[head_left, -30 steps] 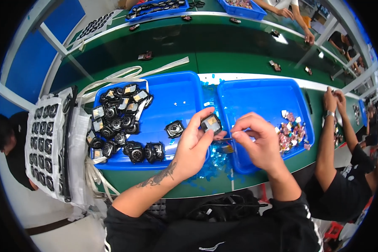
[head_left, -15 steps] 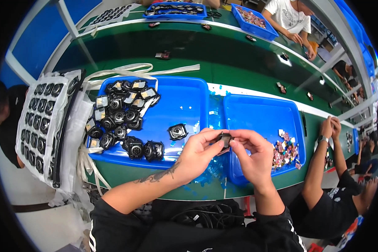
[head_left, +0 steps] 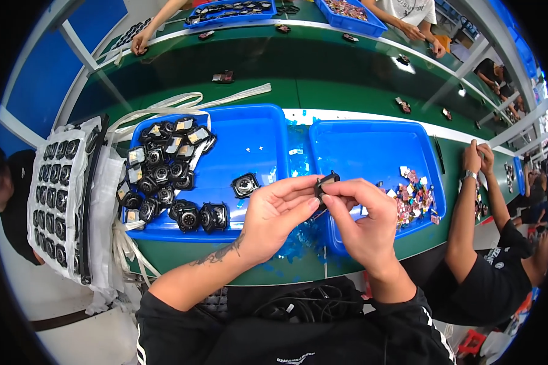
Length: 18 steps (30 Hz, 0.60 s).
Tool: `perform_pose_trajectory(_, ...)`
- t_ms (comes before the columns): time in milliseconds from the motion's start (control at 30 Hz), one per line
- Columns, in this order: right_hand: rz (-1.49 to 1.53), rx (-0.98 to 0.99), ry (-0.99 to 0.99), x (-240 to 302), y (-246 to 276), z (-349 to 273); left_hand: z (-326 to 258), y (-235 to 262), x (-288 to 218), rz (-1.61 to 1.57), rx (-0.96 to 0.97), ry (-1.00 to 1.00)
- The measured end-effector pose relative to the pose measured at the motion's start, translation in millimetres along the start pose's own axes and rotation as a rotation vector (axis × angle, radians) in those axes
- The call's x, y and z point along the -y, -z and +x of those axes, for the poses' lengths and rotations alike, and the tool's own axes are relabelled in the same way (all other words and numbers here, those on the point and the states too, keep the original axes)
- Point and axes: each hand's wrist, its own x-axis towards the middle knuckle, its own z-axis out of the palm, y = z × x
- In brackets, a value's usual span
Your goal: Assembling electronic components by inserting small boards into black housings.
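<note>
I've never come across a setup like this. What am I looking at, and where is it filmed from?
There is no machine here: these are a person's two bare hands, seen from a wide fisheye camera on that person's head, which is why straight edges bend. The left hand holds a small dark part; the right hand has its fingertips at it, but what they pinch is too small to tell. On the green table, the left blue tray holds a pile of black parts, and the right blue tray holds small mixed pieces.
</note>
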Motion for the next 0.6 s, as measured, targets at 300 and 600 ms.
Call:
perform_pose_trajectory(300, -0.025, 0.035, -0.019, 6.2, 7.4, -1.5, -6.5, -4.6, 6.0, 0.280, 0.061, -0.131)
perform_pose_trajectory(600, 0.052, 0.009, -0.030, 5.0, 7.8, -8.9, -7.6, -4.5, 8.2, 0.303, 0.090, -0.212)
